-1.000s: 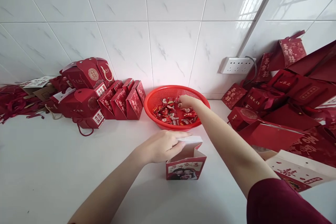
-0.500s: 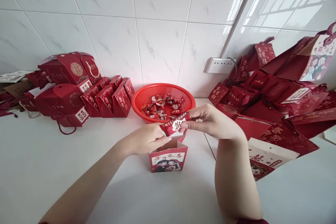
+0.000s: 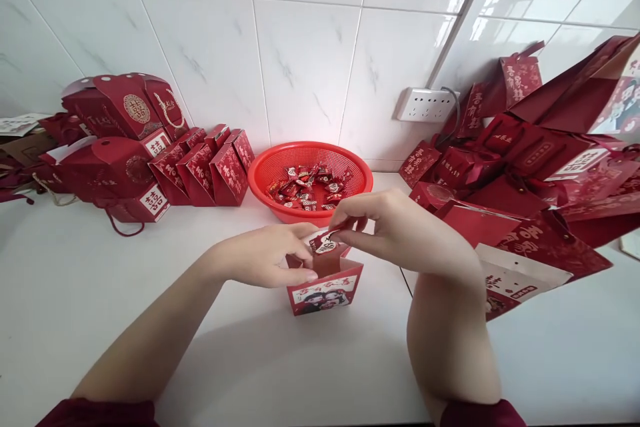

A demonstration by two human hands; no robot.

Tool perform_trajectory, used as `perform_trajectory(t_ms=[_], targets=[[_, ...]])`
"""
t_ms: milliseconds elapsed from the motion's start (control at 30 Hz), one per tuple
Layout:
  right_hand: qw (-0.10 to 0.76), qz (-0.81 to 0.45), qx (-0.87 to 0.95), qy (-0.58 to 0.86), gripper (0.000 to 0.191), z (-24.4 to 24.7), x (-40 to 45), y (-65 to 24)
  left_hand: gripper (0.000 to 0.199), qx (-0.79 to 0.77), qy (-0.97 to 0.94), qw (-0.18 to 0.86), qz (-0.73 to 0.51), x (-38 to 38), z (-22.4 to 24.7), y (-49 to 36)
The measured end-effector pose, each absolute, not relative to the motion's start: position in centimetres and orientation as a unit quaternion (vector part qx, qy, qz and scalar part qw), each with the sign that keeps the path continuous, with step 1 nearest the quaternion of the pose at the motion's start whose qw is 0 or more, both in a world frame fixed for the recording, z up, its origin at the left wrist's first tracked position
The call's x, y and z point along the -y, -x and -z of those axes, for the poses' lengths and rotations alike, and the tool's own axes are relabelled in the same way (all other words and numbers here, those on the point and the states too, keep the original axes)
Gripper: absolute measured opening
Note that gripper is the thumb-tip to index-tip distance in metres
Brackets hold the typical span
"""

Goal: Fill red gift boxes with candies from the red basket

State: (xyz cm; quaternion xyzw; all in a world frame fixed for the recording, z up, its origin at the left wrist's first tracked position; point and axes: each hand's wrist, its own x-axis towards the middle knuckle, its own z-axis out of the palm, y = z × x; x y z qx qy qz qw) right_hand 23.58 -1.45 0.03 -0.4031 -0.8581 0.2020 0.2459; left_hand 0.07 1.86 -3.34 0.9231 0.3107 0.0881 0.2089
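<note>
An open red gift box [image 3: 326, 293] is being steadied on the counter [image 3: 240, 347] by the left hand [image 3: 267, 255], fingers parted over its mouth. A red-wrapped candy [image 3: 324, 242] is being pinched above the opening by the right hand [image 3: 385, 230], just before the candy-filled red basket [image 3: 255, 180].

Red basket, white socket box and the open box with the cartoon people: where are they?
Red basket [image 3: 293, 215]: head view, front wall.
White socket box [image 3: 427, 106]: head view, socket face.
Open box [image 3: 325, 296]: head view, front panel.
</note>
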Motion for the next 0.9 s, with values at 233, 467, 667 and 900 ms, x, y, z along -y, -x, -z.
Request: perform_trajectory(t_ms=[233,467,667,900], targets=[[0.16,-0.184,0.873,0.423,0.017,1.1,0.8,-22.8,0.034,-0.306,-0.934,0.184,-0.011,-1.7,2.7,0.1],[0.155,-0.181,0.872,0.428,0.018,1.2,1.0,-22.7,0.04,-0.328,-0.931,0.159,-0.016,-1.4,2.2,0.7],[0.118,-0.162,0.87,0.45,0.025,1.2,0.7,-23.0,0.033,-0.357,-0.921,0.118,-0.105,-2.1,2.6,1.1],[0.152,-0.173,0.859,0.458,0.023,1.4,0.2,-23.9,0.027,-0.427,-0.877,0.094,-0.2,-3.0,0.7,3.5]])
